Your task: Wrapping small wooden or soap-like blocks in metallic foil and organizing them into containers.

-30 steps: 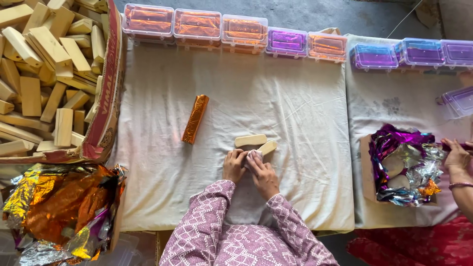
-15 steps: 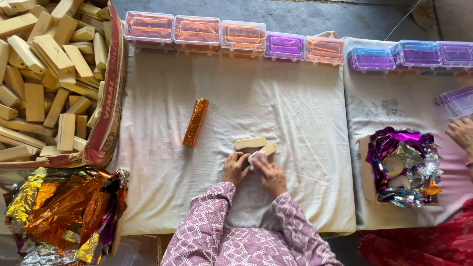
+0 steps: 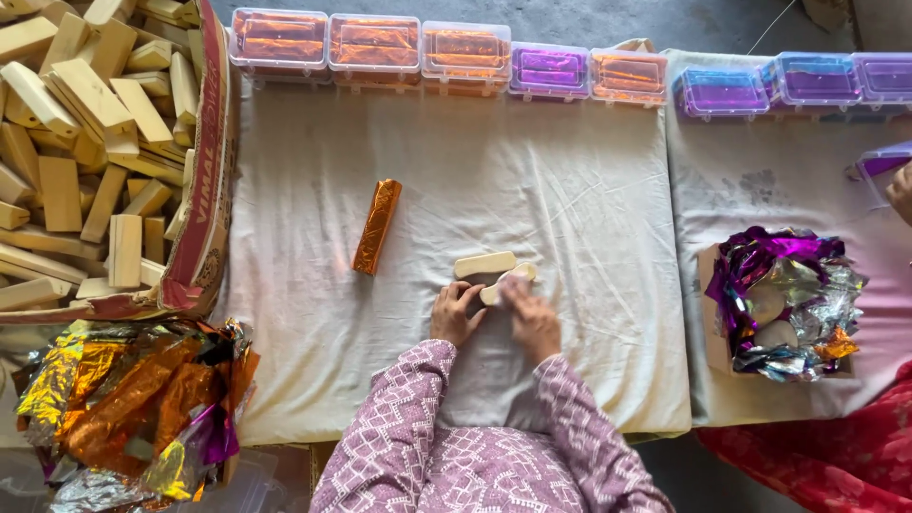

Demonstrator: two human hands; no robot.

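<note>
Two pale wooden blocks lie on the white cloth (image 3: 570,190) in front of me. The upper block (image 3: 484,263) lies flat by itself. My left hand (image 3: 456,312) and my right hand (image 3: 530,318) meet on the lower block (image 3: 508,282), which sits tilted just below the upper one. Both hands grip its near end, fingers curled. A block wrapped in orange foil (image 3: 377,226) lies to the upper left of my hands, untouched.
A cardboard box (image 3: 199,218) full of bare wooden blocks stands at left, loose orange and purple foil sheets (image 3: 133,408) below it. Clear lidded plastic boxes (image 3: 370,43) line the far edge. At right lies a box of purple and silver foil (image 3: 779,299); another person's hand (image 3: 901,190) shows at the right edge.
My hands stay on the lower block, shifting it slightly. The other person's hand at right has lifted away from the foil box toward the far right edge.
</note>
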